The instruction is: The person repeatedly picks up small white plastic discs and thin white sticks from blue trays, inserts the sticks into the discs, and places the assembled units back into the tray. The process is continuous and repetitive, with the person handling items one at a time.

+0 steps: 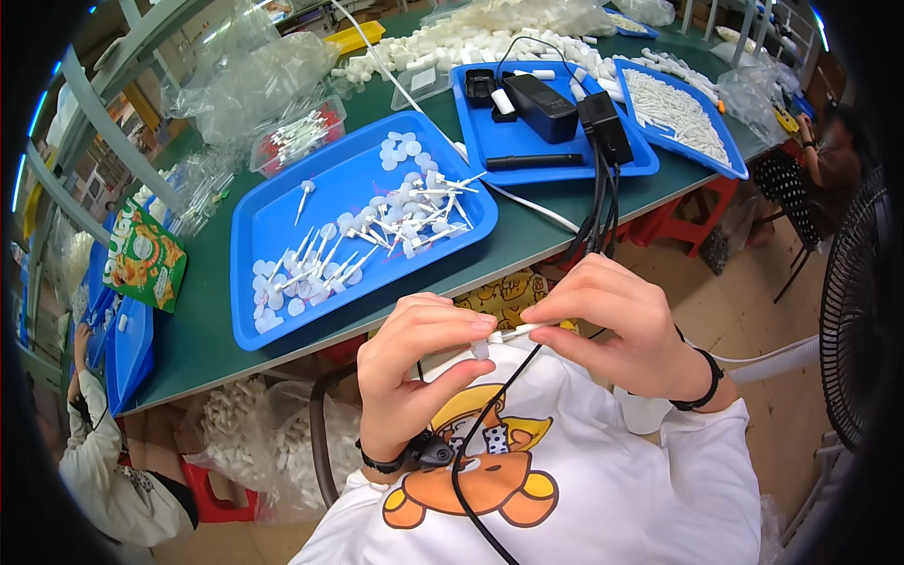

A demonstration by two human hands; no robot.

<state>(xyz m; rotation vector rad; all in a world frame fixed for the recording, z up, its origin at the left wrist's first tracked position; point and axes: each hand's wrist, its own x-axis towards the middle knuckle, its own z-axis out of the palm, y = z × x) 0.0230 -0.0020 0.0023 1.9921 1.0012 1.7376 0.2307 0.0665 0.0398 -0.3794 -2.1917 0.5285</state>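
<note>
Just above my lap, in front of the table edge, both hands meet at a small white plastic stick [513,332] with a translucent round cap [480,349] at its left end. My left hand [410,363] is closed, pinching the capped end between thumb and fingers. On the other end, my right hand [617,325] is closed in a pinch; its fingertips partly hide the stick. Beyond my hands, a large blue tray [273,221] holds translucent discs [268,323] and several white sticks with discs attached [325,259].
A second blue tray [626,169] carries a black box [541,106], a black pen [534,161] and cables. Small white parts [673,113] fill another tray. A green snack bag [146,252] stands left. A black fan [852,311] is at right; other people sit on both sides.
</note>
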